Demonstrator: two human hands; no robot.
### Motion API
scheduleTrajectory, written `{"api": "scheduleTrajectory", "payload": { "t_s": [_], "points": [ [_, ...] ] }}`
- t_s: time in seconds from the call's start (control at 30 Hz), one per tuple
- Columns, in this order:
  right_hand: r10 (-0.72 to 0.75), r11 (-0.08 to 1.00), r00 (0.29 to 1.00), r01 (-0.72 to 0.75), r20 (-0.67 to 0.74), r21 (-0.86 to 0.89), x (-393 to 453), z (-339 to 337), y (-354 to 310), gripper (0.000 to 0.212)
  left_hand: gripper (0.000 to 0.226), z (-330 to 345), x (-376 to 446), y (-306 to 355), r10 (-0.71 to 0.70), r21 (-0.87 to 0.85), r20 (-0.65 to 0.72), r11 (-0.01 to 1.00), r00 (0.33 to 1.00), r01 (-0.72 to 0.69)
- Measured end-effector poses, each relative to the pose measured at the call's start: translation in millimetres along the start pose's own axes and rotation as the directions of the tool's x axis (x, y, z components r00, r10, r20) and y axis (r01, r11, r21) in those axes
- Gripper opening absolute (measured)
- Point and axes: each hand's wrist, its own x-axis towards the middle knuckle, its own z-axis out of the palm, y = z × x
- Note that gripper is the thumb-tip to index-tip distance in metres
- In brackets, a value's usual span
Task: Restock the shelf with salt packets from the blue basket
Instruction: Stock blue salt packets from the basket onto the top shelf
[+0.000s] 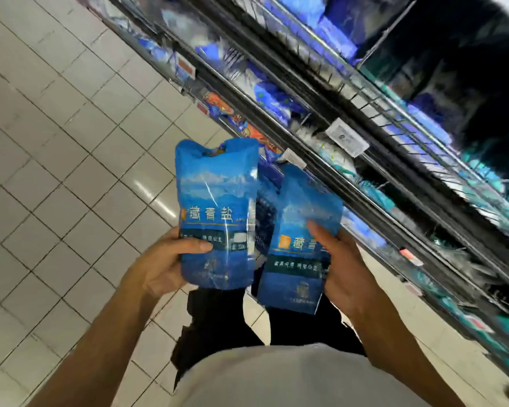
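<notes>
Floor [56,142]: pale square tiles w/ dark grout, glare patch near shelf base. Shelf [350,136]: tiered wire-front racks running diag. upper right, stocked w/ blue and teal packs, price tags on rails; blurred.

Left hand [162,265]: grip curled round lower part of left salt packet [218,212], thumb across front, packet upright. Right hand [347,268]: grip curled round right salt packet [300,245], thumb on front. Packets just beside each other, in front of shelf. Blue basket: can't tell.
</notes>
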Motion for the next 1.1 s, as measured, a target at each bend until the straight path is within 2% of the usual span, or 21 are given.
{"api": "scheduleTrajectory", "payload": {
  "t_s": [0.03,0.07,0.13,0.17,0.2,0.27,0.4,0.53,0.63,0.7,0.77,0.93,1.03,1.1],
  "points": [
    [-0.008,1.0,1.0,0.008,-0.02,-0.007,-15,-1,-8,0.023,0.066,12,-9,7,0.026,0.012,-0.006,1.0,1.0,-0.026],
    [-0.013,1.0,0.999,0.013,-0.049,-0.005,-26,-3,-15,0.036,0.067,22,-16,14,0.044,0.027,-0.006,0.999,0.999,-0.044],
    [-0.019,0.998,0.992,0.025,-0.126,0.049,-55,-9,-31,0.079,0.07,47,-31,29,0.062,0.092,-0.001,0.994,0.998,-0.062],
    [-0.037,0.997,0.987,0.047,-0.156,0.057,-69,-13,-36,0.092,0.074,60,-38,33,0.071,0.131,-0.016,0.989,0.997,-0.068],
    [-0.081,0.995,0.983,0.089,-0.164,0.044,-80,-17,-41,0.092,0.08,69,-43,35,0.083,0.167,-0.039,0.983,0.996,-0.075],
    [-0.154,0.986,0.974,0.162,-0.164,0.035,-101,-25,-47,0.076,0.084,89,-49,35,0.094,0.233,-0.068,0.969,0.993,-0.076],
    [-0.247,0.953,0.929,0.284,-0.276,0.104,-140,-49,-47,0.066,0.072,128,-49,30,0.095,0.327,-0.057,0.942,0.994,-0.071],
    [-0.296,0.882,0.861,0.413,-0.413,0.227,-176,-67,-31,0.037,0.08,166,-38,30,0.061,0.466,0.024,0.882,0.998,-0.065],
    [-0.261,0.821,0.825,0.463,-0.502,0.334,-201,-78,-12,0.041,0.087,189,-29,31,0.062,0.594,0.104,0.797,0.993,-0.112],
    [-0.233,0.745,0.806,0.508,-0.544,0.434,-219,-82,4,0.052,0.098,206,-22,28,0.028,0.663,0.158,0.738,0.987,-0.127],
    [-0.222,0.647,0.792,0.556,-0.569,0.522,-236,-86,21,0.055,0.096,224,-17,22,-0.003,0.716,0.226,0.679,0.974,-0.164],
    [-0.206,0.378,0.744,0.66,-0.636,0.649,-284,-97,70,0.026,0.079,280,-17,-18,-0.209,0.8,0.333,0.578,0.919,-0.159],
    [-0.188,0.301,0.623,0.772,-0.759,0.559,-309,-106,99,0.028,0.078,315,-22,-52,-0.307,0.834,0.388,0.518,0.869,-0.19],
    [-0.15,0.268,0.524,0.838,-0.838,0.476,-322,-114,118,0.041,0.074,335,-29,-77,-0.357,0.845,0.432,0.48,0.828,-0.234]
  ]
}}
